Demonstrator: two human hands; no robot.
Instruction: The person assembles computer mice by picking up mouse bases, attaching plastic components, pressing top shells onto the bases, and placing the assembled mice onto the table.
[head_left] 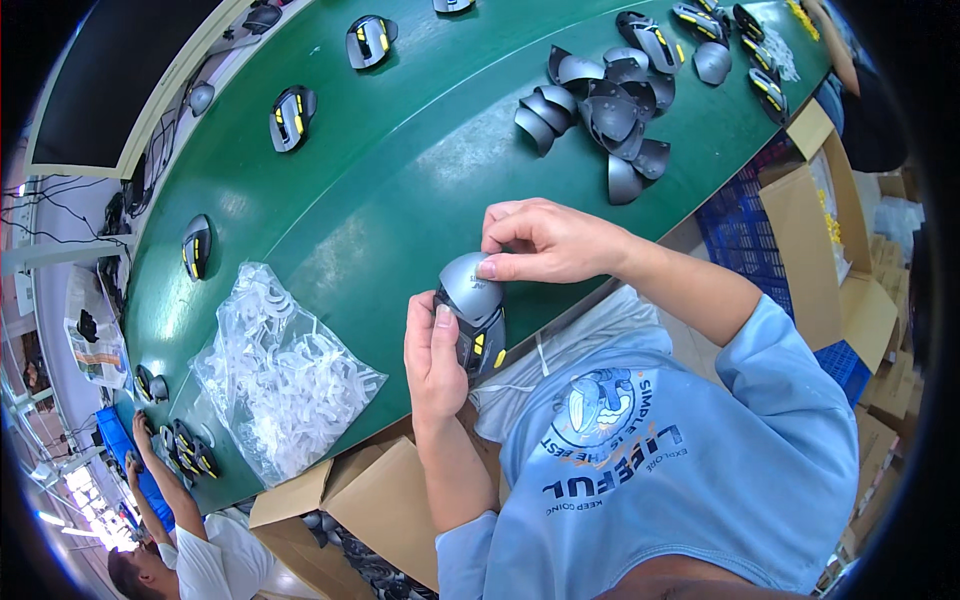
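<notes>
A black computer mouse (480, 340) with yellow buttons is held just in front of me, over the near edge of the green table. A curved grey mouse cover (468, 288) sits over its rounded end. My left hand (434, 360) is closed around the mouse's side, its thumb resting near the cover's edge. From the right, my right hand (548, 240) reaches in with curled fingers, and its thumb presses on the grey cover. Whether the cover is seated all the way cannot be seen.
A clear bag of white plastic pieces (290, 390) lies left of my hands. Loose grey covers (610, 115) are heaped farther back. Several mice, one here (292, 118), dot the green surface (400, 150). Cardboard boxes (385, 490) stand below the edge; co-workers are at both ends.
</notes>
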